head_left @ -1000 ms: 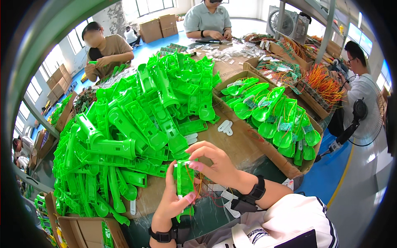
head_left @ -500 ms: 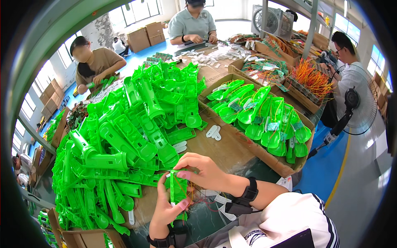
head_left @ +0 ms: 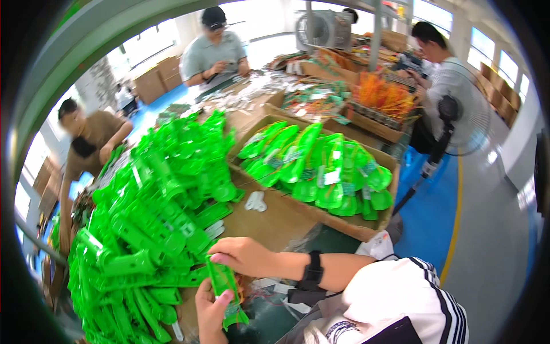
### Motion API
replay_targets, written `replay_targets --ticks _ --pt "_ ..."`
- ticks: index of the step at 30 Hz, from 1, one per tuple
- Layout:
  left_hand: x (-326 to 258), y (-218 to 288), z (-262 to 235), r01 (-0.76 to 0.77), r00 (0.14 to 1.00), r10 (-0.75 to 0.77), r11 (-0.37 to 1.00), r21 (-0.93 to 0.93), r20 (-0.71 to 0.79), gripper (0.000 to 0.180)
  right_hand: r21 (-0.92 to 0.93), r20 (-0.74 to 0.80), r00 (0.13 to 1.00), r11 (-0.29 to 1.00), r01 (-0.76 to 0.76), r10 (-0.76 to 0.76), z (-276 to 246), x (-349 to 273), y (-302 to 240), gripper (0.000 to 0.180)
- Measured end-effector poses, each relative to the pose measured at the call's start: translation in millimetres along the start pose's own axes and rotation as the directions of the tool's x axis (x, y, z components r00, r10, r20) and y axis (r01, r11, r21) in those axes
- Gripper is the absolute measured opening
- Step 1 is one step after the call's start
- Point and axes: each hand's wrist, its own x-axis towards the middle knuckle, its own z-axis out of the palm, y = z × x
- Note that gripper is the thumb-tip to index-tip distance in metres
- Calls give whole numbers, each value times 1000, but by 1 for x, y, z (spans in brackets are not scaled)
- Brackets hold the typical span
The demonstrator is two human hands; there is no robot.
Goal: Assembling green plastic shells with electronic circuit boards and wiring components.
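Note:
Between my two hands I hold a green plastic shell (head_left: 222, 280), long and hollow, tilted upright. My left hand (head_left: 211, 307) grips its lower part, the thumb lying across it. At the upper end, my right hand (head_left: 243, 256) has its thumb and fingers closed on the rim. Orange-red wires (head_left: 239, 293) show beside the shell's lower half, near a small green patch that is too blurred to make out. Just left of my hands rises a big heap of similar green shells (head_left: 154, 206).
To the right, a cardboard box (head_left: 366, 230) holds green shells fitted with wires and boards. Behind it, another box (head_left: 378, 131) carries bundled orange wires. White plastic pieces (head_left: 255, 201) lie on the table. Co-workers sit around it; a standing fan (head_left: 450, 109) is at right.
The whole view has swung to the right, so the table appears further left. The shell in my hands has turned, showing more of its length. A co-worker at the left now reaches an arm down.

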Motion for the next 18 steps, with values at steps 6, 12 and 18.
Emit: replay_targets --ticks 6,12,18 --pt "2 -9 1 63 997 -57 992 111 -57 23 -32 -41 999 999 -1 0 -12 2 2 20" --pt "4 -13 4 21 993 -13 998 65 -116 23 40 -24 1000 999 -10 11 -15 0 5 22" --pt "0 -13 3 -104 987 105 995 10 -124 35 183 96 990 976 -117 100 -11 6 -5 25"
